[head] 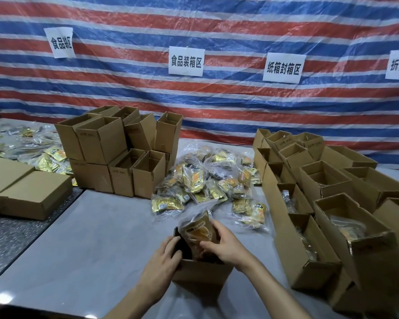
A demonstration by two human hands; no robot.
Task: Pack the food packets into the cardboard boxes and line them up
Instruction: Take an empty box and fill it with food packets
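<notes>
A small open cardboard box (199, 272) stands on the grey table in front of me. My left hand (165, 254) grips its left wall at the rim. My right hand (224, 244) holds a clear bag of golden food packets (197, 233), which stands half inside the box. A loose heap of more such packets (207, 180) lies on the table just behind. Rows of open boxes (309, 203) run along the right side, some with packets inside.
A stack of empty open boxes (118, 153) stands at the back left of the heap. Flat closed cartons (30, 192) lie at the far left, with more packets (51, 157) behind them. A striped tarpaulin with paper signs (186, 61) hangs behind the table.
</notes>
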